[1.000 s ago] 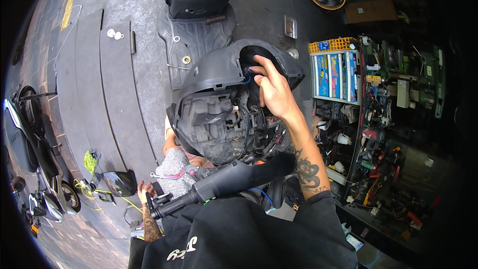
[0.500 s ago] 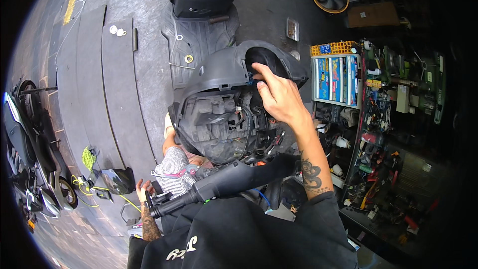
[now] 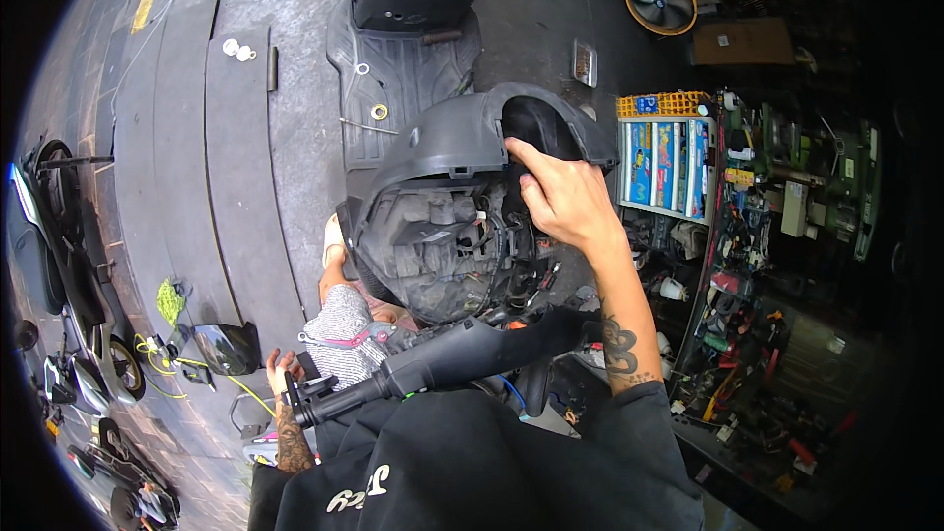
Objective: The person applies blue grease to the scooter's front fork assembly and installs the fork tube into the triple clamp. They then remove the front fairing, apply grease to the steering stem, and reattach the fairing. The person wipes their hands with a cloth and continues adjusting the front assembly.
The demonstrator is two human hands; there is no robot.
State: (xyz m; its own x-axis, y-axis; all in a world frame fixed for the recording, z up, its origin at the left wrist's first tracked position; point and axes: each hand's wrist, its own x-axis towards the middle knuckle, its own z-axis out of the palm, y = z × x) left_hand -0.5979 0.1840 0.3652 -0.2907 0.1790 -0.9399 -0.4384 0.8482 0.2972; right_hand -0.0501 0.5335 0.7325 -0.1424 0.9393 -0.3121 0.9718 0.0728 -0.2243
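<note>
Curved dark-grey plastic panel [image 3: 438, 146] with rounded opening [image 3: 536, 123], beyond long black plastic-covered handlebar [image 3: 492, 344]; bare right hand [image 3: 570, 199] at opening's edge, index finger [image 3: 532, 159] extended, gripping or not impossible to tell; bare left hand [image 3: 283, 372] beside handlebar's end, fingers [image 3: 273, 359] loosely spread.

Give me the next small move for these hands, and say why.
Probably bring the left hand over to steady the left side of the dark grey panel: only the right hand is at it, near the rim of its opening, while the left hand's fingers spread beside the handlebar, no object visible in them.
</note>
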